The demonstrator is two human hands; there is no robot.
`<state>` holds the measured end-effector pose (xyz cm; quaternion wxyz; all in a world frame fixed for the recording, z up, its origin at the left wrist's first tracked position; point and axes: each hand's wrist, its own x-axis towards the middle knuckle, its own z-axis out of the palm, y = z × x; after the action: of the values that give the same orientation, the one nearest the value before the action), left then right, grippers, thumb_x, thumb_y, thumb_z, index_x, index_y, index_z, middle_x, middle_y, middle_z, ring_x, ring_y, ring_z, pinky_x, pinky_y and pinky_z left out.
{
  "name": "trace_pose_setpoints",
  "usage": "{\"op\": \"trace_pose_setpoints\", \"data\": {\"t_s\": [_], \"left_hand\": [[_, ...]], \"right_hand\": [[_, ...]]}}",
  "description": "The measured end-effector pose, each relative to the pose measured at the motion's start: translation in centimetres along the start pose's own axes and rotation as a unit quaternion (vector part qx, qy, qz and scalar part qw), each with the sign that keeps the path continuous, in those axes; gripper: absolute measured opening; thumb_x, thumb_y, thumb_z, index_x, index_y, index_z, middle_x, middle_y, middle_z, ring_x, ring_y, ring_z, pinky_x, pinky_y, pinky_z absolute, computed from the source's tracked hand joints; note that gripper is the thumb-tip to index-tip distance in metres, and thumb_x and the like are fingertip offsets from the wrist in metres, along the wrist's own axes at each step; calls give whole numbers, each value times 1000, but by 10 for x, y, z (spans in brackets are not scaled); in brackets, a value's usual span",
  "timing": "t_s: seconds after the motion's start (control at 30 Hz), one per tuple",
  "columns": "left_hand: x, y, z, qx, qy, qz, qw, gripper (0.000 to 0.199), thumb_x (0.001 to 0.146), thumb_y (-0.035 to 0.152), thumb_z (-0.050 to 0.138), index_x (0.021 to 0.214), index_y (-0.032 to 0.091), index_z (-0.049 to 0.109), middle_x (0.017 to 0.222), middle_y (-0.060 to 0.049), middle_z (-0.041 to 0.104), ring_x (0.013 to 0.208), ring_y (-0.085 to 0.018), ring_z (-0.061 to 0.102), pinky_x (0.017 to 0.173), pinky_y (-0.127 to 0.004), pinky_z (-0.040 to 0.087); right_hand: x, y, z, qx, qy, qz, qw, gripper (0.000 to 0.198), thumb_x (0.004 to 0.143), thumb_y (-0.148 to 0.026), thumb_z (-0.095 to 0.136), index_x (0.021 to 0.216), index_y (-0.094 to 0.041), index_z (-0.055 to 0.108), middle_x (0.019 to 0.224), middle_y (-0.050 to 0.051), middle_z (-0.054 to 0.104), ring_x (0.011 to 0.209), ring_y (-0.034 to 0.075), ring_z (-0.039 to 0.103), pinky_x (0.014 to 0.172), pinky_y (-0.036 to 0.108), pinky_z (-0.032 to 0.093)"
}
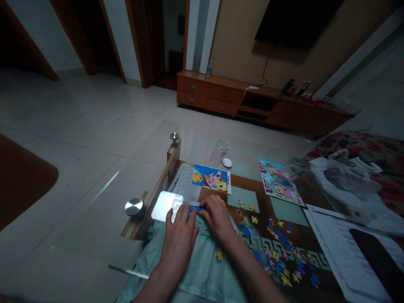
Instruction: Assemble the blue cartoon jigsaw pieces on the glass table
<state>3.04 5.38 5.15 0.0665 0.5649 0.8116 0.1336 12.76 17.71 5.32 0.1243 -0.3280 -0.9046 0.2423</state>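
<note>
Blue jigsaw puzzle pieces (196, 208), apparently joined, lie at the near edge of the glass table between my hands. My left hand (180, 229) rests with its fingers stretched out, fingertips at the left side of the pieces. My right hand (217, 215) has its thumb and fingers bent in on their right end, closed on a blue piece. Part of the pieces is hidden under the fingers. Loose jigsaw pieces (279, 244) in blue, yellow and pink are scattered to the right. Beyond my hands is a cartoon picture card (212, 178).
A clear jar (220, 152) stands behind the card, beside a white lid (227, 163). Farther right are another picture sheet (282, 185), a plastic bag (344, 176), printed paper (334, 248) and a black phone-like object (375, 256). Metal knobs (134, 207) mark the table's left side.
</note>
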Motion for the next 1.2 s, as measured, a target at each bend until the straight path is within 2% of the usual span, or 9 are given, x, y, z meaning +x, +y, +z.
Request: {"op": "trace_pose_setpoints", "data": {"t_s": [0.3, 0.57, 0.7, 0.87, 0.93, 1.03, 1.2], "left_hand": [[-1, 0, 1, 8, 9, 6, 1000, 40, 89, 16, 54, 128, 21, 56, 135, -11, 57, 127, -28, 47, 107, -56, 32], [2, 3, 3, 31, 31, 4, 999, 39, 86, 18, 58, 124, 25, 59, 129, -10, 59, 121, -29, 50, 102, -54, 36], [2, 5, 4, 41, 34, 3, 999, 38, 87, 18, 57, 124, 24, 58, 128, -10, 59, 122, -29, 48, 104, -53, 35], [1, 3, 4, 34, 26, 9, 999, 36, 90, 19, 53, 125, 23, 58, 131, -10, 58, 124, -29, 48, 105, -54, 33], [1, 3, 3, 27, 13, 13, 999, 36, 91, 19, 52, 126, 23, 57, 133, -10, 57, 125, -29, 47, 106, -54, 32], [1, 3, 1, 23, -1, 12, 1000, 38, 92, 20, 51, 129, 23, 56, 135, -11, 56, 127, -29, 46, 107, -55, 32], [-2, 3, 0, 27, 0, 10, 1000, 38, 92, 20, 51, 130, 23, 56, 136, -11, 56, 129, -29, 45, 107, -53, 31]], "right_hand": [[5, -13, -10, -18, -40, 49, 998, 9, 82, -12, 68, 88, -17, 64, 95, 5, 63, 94, 22, 52, 81, 31, 37], [9, -20, -11, -55, -46, 78, 994, 2, 82, -17, 69, 83, -18, 68, 93, 7, 66, 95, 23, 54, 78, 32, 37], [8, -11, -8, -23, -34, 61, 997, 3, 81, -17, 70, 84, -19, 70, 94, 7, 67, 95, 23, 56, 81, 34, 39], [0, 15, -19, 102, 16, 48, 993, 28, 77, -10, 67, 104, -18, 69, 103, 8, 68, 100, 22, 59, 89, 34, 44], [-8, 23, -27, 101, 32, 58, 993, 29, 76, -8, 67, 104, -17, 68, 102, 8, 67, 100, 22, 59, 90, 35, 44], [-20, 26, -34, 65, 22, 70, 995, 28, 76, -8, 67, 102, -17, 69, 99, 8, 65, 99, 23, 58, 90, 36, 43], [-27, 18, -29, 23, 8, 93, 995, 28, 75, -8, 69, 102, -18, 69, 99, 8, 63, 99, 25, 57, 88, 35, 43]]}}
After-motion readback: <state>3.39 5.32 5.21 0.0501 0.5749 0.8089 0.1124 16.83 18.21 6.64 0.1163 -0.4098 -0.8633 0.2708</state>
